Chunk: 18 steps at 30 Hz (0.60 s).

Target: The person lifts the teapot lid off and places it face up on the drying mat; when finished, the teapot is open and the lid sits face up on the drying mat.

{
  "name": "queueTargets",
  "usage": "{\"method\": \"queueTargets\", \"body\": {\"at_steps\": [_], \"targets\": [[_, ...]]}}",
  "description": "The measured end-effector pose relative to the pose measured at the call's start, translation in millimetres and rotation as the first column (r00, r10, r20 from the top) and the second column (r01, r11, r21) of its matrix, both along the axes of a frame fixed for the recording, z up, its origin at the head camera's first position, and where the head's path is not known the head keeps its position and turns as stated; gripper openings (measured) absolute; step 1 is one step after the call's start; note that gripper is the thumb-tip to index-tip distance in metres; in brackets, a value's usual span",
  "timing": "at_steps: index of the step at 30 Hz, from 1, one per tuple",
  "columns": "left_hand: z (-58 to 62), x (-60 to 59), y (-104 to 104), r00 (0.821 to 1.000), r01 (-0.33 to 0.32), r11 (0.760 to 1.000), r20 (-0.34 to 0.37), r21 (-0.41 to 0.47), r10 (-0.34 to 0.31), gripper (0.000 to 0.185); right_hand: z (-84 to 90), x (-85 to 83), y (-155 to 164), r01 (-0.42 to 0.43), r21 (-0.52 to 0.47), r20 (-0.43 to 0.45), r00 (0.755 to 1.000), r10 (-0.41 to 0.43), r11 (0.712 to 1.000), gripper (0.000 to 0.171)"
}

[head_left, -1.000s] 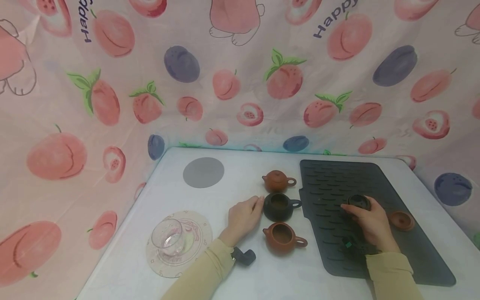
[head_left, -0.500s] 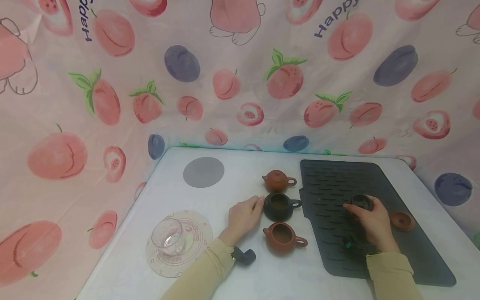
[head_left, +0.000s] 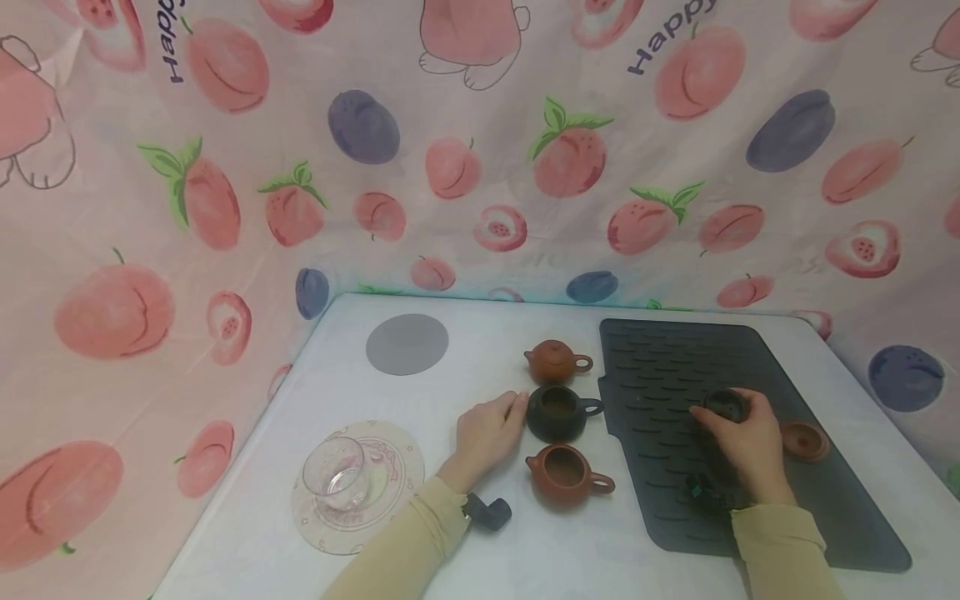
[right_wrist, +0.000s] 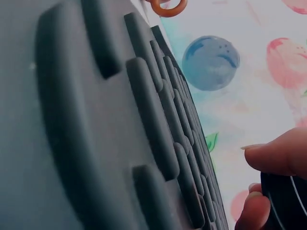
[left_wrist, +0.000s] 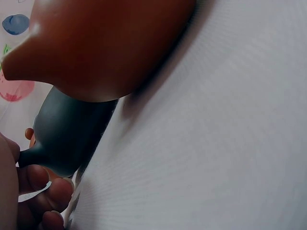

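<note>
Head view showed my right hand (head_left: pixel 738 446) pinching the black lid (head_left: pixel 724 405) on the drying mat (head_left: pixel 660 367), my left hand (head_left: pixel 486 435) loosely touching the lidless black teapot (head_left: pixel 557 413), so lidding seemed undone.

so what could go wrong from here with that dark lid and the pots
The right hand pinches the dark lid by its edge over the ribbed mat; it could slip and chip. The brown lid lies right beside that hand and might get knocked. The left hand touches the dark teapot, which could nudge the open brown teapot.
</note>
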State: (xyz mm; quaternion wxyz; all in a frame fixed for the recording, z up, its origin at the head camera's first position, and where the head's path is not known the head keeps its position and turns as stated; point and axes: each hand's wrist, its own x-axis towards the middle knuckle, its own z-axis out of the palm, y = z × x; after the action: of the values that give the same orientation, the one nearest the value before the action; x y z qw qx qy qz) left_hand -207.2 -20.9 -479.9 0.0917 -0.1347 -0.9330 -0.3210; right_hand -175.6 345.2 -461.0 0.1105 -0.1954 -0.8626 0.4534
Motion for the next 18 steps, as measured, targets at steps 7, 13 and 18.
{"method": "queueTargets", "body": {"at_steps": [7, 13, 18], "targets": [[-1.1, -0.7, -0.3, 1.0, 0.003, 1.0, -0.01, -0.004, -0.003, 0.043, 0.1, 0.2, 1.6, -0.029, 0.104, 0.049, 0.999, 0.024, 0.994, 0.08], [-0.8, -1.0, 0.0, 1.0, 0.002, 1.0, -0.013, -0.011, -0.002, 0.043, -0.2, 1.0, 1.4, -0.053, 0.13, 0.078, 0.996, 0.043, 0.99, 0.081], [-0.6, -0.9, 0.2, 1.0, 0.002, 1.0, -0.011, -0.014, -0.002, 0.042, -0.6, 1.4, 1.4, -0.065, 0.14, 0.08, 0.995, 0.054, 0.988, 0.082]]}}
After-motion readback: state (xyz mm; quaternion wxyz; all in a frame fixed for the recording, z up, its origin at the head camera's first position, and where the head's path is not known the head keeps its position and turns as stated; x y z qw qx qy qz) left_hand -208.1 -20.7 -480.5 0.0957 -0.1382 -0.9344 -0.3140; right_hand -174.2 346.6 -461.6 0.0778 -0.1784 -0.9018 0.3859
